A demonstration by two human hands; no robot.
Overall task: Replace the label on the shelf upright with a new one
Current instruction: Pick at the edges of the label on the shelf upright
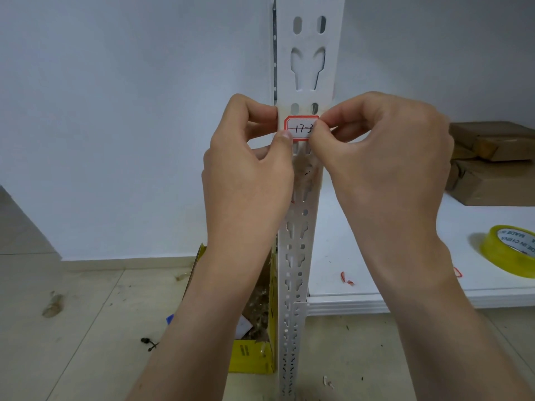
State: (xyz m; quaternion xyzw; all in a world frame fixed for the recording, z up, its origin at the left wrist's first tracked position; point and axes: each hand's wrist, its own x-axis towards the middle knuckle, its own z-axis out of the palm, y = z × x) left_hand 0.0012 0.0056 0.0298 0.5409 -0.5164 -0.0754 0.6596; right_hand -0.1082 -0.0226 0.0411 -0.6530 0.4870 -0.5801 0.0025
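Observation:
A white perforated shelf upright (301, 227) runs down the middle of the head view. Against its face lies a white label with a red border (299, 127), hand-written "17-3". My left hand (249, 172) grips the upright's left edge, its thumb tip touching the label's lower left corner. My right hand (379, 157) pinches the label's right end between thumb and forefinger and hides that end. Torn paper residue shows on the upright just below the label.
A white shelf board (376, 287) extends right, carrying a roll of yellowish clear tape (509, 253), red label scraps (346, 278) and brown cardboard parcels (492, 163). A yellow box of scraps (254, 354) stands on the tiled floor left of the upright. White wall behind.

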